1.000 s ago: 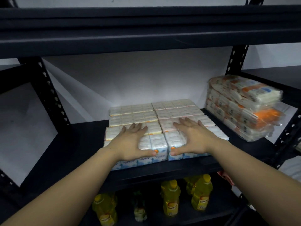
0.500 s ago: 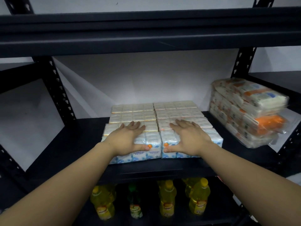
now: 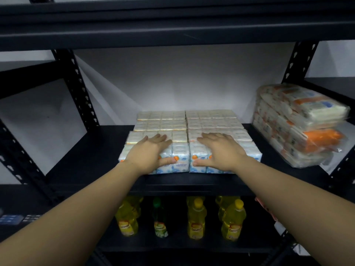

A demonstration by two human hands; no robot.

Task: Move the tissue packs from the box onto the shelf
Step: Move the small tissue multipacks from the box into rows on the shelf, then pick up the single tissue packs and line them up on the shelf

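Several white-and-blue tissue packs [image 3: 211,120] lie in two side-by-side columns on the black middle shelf [image 3: 86,150]. My left hand [image 3: 148,154] lies flat on the front left pack [image 3: 180,156], fingers spread on top and thumb against its front face. In the same way, my right hand [image 3: 221,152] rests on the front right pack [image 3: 253,152], thumb on the front. Neither pack is lifted. No box is in view.
A wrapped stack of orange-and-white packs [image 3: 299,123] stands at the shelf's right end. The upper shelf beam [image 3: 172,29] hangs low overhead. Black uprights [image 3: 76,89] flank the bay. Yellow oil bottles [image 3: 196,217] stand on the shelf below.
The view has pulled back and tilted down, showing more of the lower shelf. Both hands stay flat on the two front packs.
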